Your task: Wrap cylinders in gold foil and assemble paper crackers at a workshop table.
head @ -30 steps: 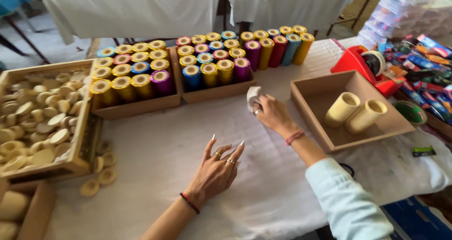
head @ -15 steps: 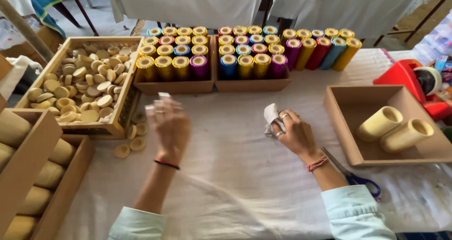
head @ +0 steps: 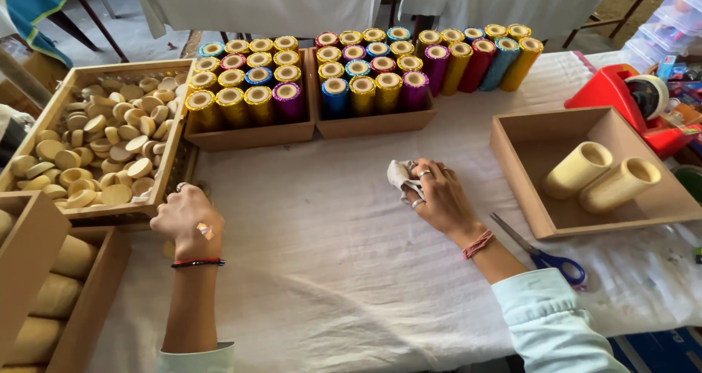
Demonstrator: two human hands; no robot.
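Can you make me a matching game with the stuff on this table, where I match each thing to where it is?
Things:
1. white cloth
2. blue-handled scissors
3. two cream tubes
4. pale round discs

Places:
A. in the wooden box on the right
B. in the wooden tray on the left
C. in the right hand
D. flat on the white tablecloth, by the right wrist

Pairs: 1-C, 2-D, 3-A, 4-B
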